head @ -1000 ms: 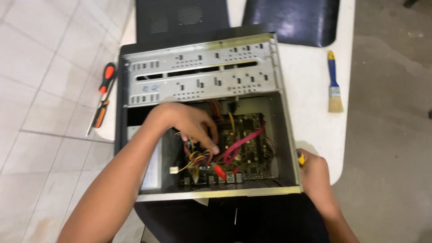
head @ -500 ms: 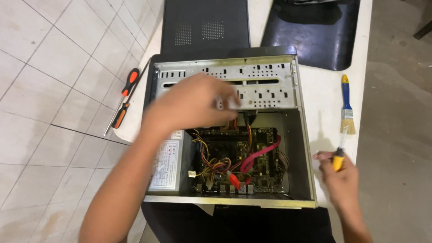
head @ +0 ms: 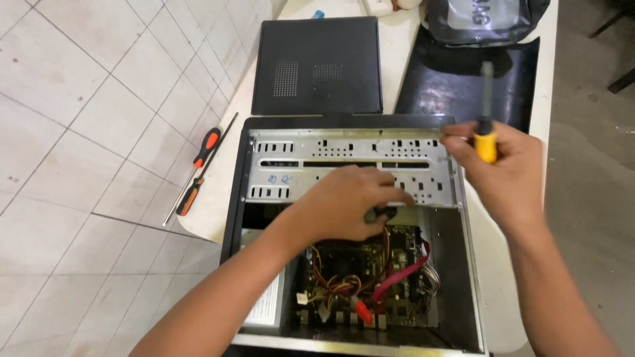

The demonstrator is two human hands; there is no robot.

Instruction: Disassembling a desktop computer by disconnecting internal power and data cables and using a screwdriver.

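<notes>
- Since half a second ago, my left hand (head: 350, 205) has drawn back from the drive cage (head: 350, 165) to its lower edge, and my right hand (head: 506, 172) has risen from beside the computer case (head: 463, 264) to the cage's right end.
- My left fingers curl nearly closed around a small dark thing (head: 377, 213); I cannot tell what it is.
- Below those fingers lie the motherboard (head: 370, 264) and a red cable (head: 403, 274).
- My right fingers are clamped around the yellow-handled screwdriver (head: 486, 142), shaft pointing away from me.
- Its tip blurs into the dark panel (head: 463, 86) beyond.
- Two orange-handled screwdrivers (head: 198, 172) lie far left of my fingers.
</notes>
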